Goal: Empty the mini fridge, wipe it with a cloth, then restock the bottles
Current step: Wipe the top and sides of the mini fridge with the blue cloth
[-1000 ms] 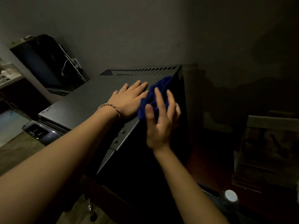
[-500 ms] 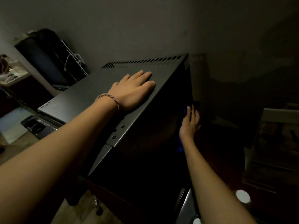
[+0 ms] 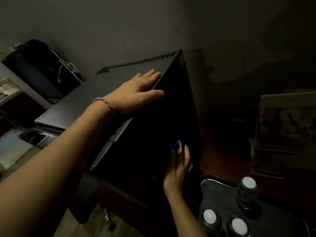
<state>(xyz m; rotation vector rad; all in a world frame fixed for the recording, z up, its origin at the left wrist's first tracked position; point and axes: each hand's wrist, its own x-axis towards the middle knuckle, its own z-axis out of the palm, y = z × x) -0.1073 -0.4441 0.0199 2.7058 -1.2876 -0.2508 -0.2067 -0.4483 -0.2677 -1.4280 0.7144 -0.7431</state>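
1. Down the dark side of the mini fridge [image 3: 150, 134] goes my right hand [image 3: 179, 165]; half a second ago it was higher on that panel, and a second ago it was up at the top edge with the cloth.
2. My right hand lies with fingers straight and close together, pressing the blue cloth [image 3: 177, 144] flat against the fridge's side wall; only a small fold of the cloth shows above my fingertips, and the picture is blurred there.
3. My left hand [image 3: 136, 93] stays spread on the fridge's top, fingers straight and holding nothing, with the thumb hanging over the top edge onto the side; a braided bracelet [image 3: 106, 103] sits on that wrist.
4. Along the back of the top runs a row of vent slots [image 3: 136, 63].
5. Low on my right, just beside the fridge, a dark tray [image 3: 215, 189] carries three bottles with white caps: one [image 3: 248, 183] farther back, two [image 3: 210, 216] [image 3: 238, 225] nearer me.
6. Behind the fridge is a plain grey wall [image 3: 153, 23].
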